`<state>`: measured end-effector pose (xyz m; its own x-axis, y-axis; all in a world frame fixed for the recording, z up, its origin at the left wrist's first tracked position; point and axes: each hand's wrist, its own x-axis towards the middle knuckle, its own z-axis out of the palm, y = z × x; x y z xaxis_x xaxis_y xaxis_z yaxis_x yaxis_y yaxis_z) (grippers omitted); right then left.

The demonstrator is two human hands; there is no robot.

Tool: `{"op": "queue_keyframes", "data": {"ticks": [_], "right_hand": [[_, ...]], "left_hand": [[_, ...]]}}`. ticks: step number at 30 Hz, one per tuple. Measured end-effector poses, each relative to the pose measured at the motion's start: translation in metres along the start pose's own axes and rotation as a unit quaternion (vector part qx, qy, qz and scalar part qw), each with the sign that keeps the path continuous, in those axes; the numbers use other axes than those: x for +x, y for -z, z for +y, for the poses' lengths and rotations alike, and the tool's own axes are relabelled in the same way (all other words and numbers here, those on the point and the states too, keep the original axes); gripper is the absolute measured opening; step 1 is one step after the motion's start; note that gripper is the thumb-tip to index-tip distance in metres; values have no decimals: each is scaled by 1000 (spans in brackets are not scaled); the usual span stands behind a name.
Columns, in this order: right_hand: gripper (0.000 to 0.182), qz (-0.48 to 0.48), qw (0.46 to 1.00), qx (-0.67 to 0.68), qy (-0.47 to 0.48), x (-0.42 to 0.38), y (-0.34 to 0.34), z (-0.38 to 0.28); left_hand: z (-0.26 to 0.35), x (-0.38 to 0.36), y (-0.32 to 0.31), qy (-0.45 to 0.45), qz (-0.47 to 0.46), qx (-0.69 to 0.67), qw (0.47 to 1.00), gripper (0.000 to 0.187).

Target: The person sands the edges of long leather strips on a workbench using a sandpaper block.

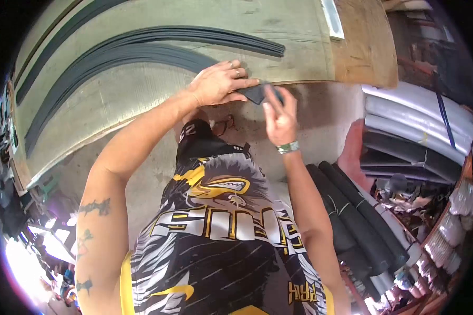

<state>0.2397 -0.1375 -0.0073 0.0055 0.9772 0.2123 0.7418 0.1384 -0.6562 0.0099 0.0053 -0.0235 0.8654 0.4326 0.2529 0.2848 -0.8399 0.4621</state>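
A bundle of long, thin, dark grey strips (pixel 142 54) curves across the table, and its end juts past the front edge. My left hand (pixel 219 84), with rings on it, is closed over this bundle near the edge, fingers on top and thumb lower down. Beyond its fingertips the strip ends (pixel 253 94) stick out as a dark flat piece. My right hand (pixel 281 116), a watch on its wrist, closes at those ends; its fingers are partly blurred, and a dark piece shows behind them. Another strip bundle (pixel 220 35) lies just behind on the table.
The pale table (pixel 299 63) has a worn wooden right end. A further strip bundle (pixel 63 39) lies at the far left, and a whitish bar (pixel 331 20) at the back. Dark rolls (pixel 357 215) lean at the right, below stacked silvery rolls (pixel 415 118).
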Motion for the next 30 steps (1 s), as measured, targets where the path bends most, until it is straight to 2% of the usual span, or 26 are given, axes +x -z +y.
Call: {"op": "queue_keyframes", "data": {"ticks": [2,3,6,8,10,11,14,15,18,20,21,22,24,25,26,29,30], "right_hand": [[43,6,999,19,-47,-26,-11,21],[42,-57,993,-75,-78,-45,-10,49],[42,-29,990,-13,-137,-57,-3,59],[38,25,991,68,-112,-9,4,5],[39,37,999,22,-19,11,-2,-6],[41,5,1000,5,-22,3,-7,-1],[43,-95,982,-66,-146,-62,-15,73],[42,-108,976,-52,-180,-68,-7,74],[42,34,997,5,-66,-9,3,14],[41,10,999,-4,-32,13,3,-6],[41,5,999,-3,-43,11,1,0],[41,-5,998,-1,-57,-5,-4,9],[42,-98,984,-99,-109,-49,-6,63],[41,-83,988,-16,-131,-51,-2,58],[41,-65,993,-6,-94,-45,-3,59],[42,2,999,37,13,18,5,-10],[42,9,998,-4,60,17,-6,-3]], "left_hand": [[-1,-1,-3,-6,-2,23,1000,61],[1,0,-1,-4,5,26,1000,61],[4,0,-1,6,2,20,1000,63],[4,3,0,16,-19,5,1000,64],[2,6,6,37,-45,-12,998,66],[1,5,4,24,-37,-5,999,67],[2,7,7,11,-31,12,999,67],[2,7,6,9,-36,14,999,67],[0,5,4,14,-33,21,999,66],[3,6,6,12,-34,9,999,64],[1,8,8,9,-40,14,999,64],[1,8,8,10,-48,16,999,64],[-2,6,6,6,-28,22,999,63],[0,5,5,3,-22,24,999,63],[1,5,2,1,-15,26,1000,63],[2,3,3,-1,-19,12,1000,64],[0,6,5,-3,-17,15,1000,64]]}}
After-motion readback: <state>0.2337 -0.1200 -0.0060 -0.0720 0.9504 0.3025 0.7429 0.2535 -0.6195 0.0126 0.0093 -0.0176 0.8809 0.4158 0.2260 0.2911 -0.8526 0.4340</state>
